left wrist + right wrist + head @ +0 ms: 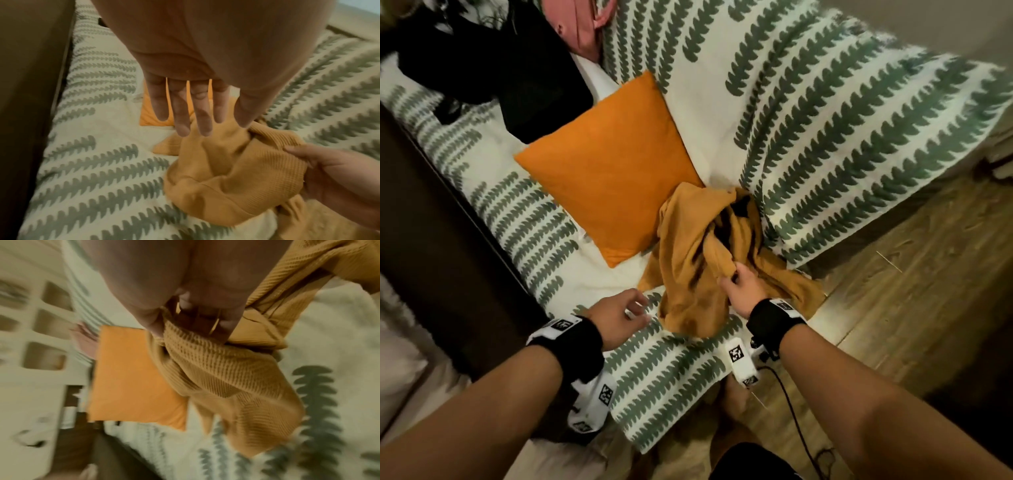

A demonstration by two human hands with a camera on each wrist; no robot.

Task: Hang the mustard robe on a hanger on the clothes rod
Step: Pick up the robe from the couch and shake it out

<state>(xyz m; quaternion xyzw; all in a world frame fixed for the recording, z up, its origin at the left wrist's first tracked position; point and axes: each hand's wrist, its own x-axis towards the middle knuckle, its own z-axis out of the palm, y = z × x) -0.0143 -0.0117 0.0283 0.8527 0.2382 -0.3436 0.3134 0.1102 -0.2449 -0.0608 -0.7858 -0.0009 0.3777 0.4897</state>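
Robe: the mustard robe (698,260) lay crumpled on the bed (825,120) beside an orange cushion (609,168).
Right hand (739,284): grip clenched on robe fabric.
Left hand (616,311): grip released, fingers (202,113) spread, near the robe.

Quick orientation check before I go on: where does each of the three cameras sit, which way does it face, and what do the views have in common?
Head: worn on the head, looking down at the bed; both forearms, left hand and right hand show.
Left wrist: looks along the open left hand toward the mustard robe; right hand at the edge.
Right wrist: looks along the right hand gripping the robe.
Shared: all three show the robe and the orange pillow.
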